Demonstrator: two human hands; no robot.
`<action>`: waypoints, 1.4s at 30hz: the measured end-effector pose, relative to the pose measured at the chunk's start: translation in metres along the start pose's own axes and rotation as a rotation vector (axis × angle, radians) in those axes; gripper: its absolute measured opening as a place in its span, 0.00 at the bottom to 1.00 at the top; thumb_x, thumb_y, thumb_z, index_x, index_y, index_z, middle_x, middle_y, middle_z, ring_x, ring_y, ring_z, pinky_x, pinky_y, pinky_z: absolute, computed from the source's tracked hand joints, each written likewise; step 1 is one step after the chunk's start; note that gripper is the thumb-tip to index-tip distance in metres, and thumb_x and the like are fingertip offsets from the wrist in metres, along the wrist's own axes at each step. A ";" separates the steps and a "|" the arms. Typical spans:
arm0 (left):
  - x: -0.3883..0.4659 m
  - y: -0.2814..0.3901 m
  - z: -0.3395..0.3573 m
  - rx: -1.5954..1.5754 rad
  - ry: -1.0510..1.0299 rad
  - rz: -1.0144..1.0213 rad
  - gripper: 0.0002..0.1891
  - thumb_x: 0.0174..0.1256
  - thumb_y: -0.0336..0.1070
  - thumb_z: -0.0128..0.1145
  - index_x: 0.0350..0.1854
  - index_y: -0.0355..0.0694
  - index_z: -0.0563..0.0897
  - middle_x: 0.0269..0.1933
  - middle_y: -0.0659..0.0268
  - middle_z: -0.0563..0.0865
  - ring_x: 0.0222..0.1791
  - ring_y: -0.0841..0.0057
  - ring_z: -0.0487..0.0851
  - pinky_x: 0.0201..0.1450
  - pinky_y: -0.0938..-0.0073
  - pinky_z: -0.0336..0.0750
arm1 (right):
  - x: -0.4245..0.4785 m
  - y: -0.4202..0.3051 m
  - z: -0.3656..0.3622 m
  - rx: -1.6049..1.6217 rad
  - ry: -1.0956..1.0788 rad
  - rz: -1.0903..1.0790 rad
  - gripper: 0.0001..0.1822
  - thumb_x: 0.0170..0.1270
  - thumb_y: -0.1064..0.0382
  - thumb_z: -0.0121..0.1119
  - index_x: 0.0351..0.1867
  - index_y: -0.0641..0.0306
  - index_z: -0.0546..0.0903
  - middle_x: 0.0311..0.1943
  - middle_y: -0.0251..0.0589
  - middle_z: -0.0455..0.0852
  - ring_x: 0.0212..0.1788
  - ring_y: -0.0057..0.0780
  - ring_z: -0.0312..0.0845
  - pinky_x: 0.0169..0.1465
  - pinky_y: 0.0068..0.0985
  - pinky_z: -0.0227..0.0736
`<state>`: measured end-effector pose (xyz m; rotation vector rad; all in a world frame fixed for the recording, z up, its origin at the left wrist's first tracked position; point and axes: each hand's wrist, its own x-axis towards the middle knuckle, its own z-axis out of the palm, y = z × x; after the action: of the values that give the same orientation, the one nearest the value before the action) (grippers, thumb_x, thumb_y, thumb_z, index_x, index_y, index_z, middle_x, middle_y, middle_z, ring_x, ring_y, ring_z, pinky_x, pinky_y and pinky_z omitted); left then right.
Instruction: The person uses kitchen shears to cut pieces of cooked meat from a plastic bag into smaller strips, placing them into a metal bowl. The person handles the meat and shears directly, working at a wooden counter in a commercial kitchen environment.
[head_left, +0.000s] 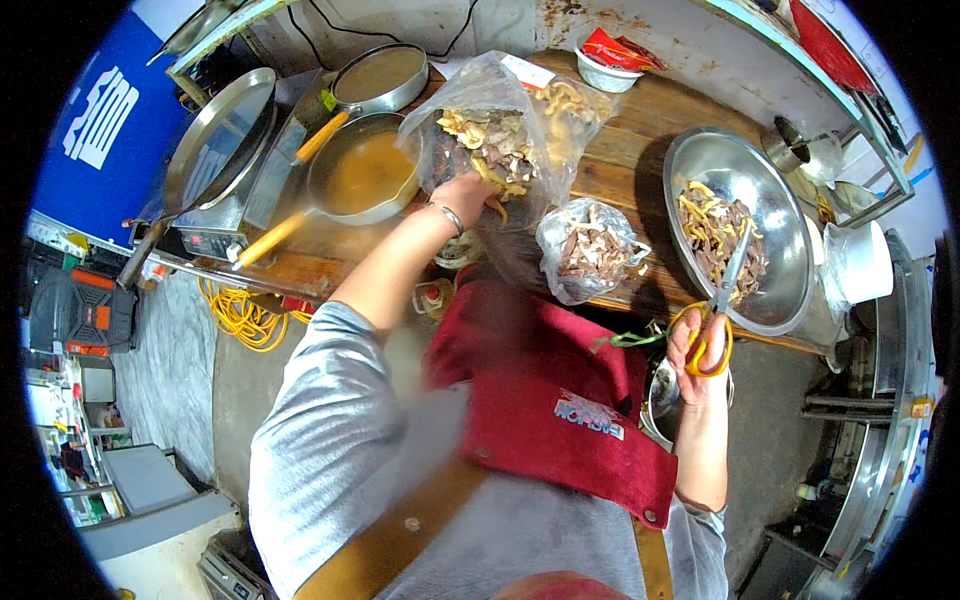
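Observation:
My left hand (466, 199), with a bangle at its wrist, reaches into the mouth of a clear plastic bag (551, 139). Yellow curled strips and brown sliced food (499, 150) lie inside it. The fingers touch this food, but their grip is partly hidden. My right hand (697, 352) holds scissors (709, 330) by their yellow handles, the blades pointing up over the near rim of a large steel bowl (780, 176). Similar yellow and brown cut pieces (720, 236) fill the bowl's bottom. Between my hands stands a smaller plastic bag of brown pieces (595, 251).
Left of the bag, a pan of brownish liquid (371, 176) and a second pan (380, 75) point their wooden handles toward me. A large frying pan (217, 142) rests at far left. White tubs (859, 259) stand right of the bowl. A yellow cable (244, 311) lies below the table.

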<state>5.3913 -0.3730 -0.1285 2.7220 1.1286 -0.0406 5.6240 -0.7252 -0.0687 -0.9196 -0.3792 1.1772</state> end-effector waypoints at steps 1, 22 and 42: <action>0.003 -0.003 0.003 0.038 0.005 0.024 0.11 0.57 0.33 0.53 0.42 0.47 0.80 0.43 0.57 0.79 0.47 0.58 0.79 0.46 0.60 0.75 | 0.000 0.001 0.003 -0.042 -0.016 -0.002 0.23 0.66 0.36 0.44 0.31 0.53 0.68 0.18 0.32 0.68 0.14 0.20 0.62 0.15 0.16 0.52; -0.073 0.116 -0.063 -0.599 0.612 0.241 0.07 0.47 0.28 0.65 0.28 0.38 0.79 0.28 0.64 0.83 0.27 0.75 0.81 0.34 0.77 0.76 | -0.022 0.027 -0.013 -0.577 -0.344 0.180 0.11 0.66 0.56 0.51 0.40 0.60 0.67 0.27 0.30 0.71 0.28 0.19 0.66 0.32 0.18 0.64; 0.042 0.304 -0.026 -1.099 0.288 0.467 0.06 0.52 0.30 0.63 0.30 0.36 0.80 0.27 0.67 0.82 0.26 0.85 0.79 0.32 0.83 0.75 | -0.024 -0.024 -0.048 -0.425 0.139 0.096 0.22 0.66 0.36 0.44 0.34 0.54 0.69 0.21 0.28 0.75 0.19 0.15 0.70 0.20 0.13 0.60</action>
<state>5.6334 -0.5483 -0.0559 1.8986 0.3147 0.7981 5.6630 -0.7685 -0.0743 -1.3942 -0.4864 1.1317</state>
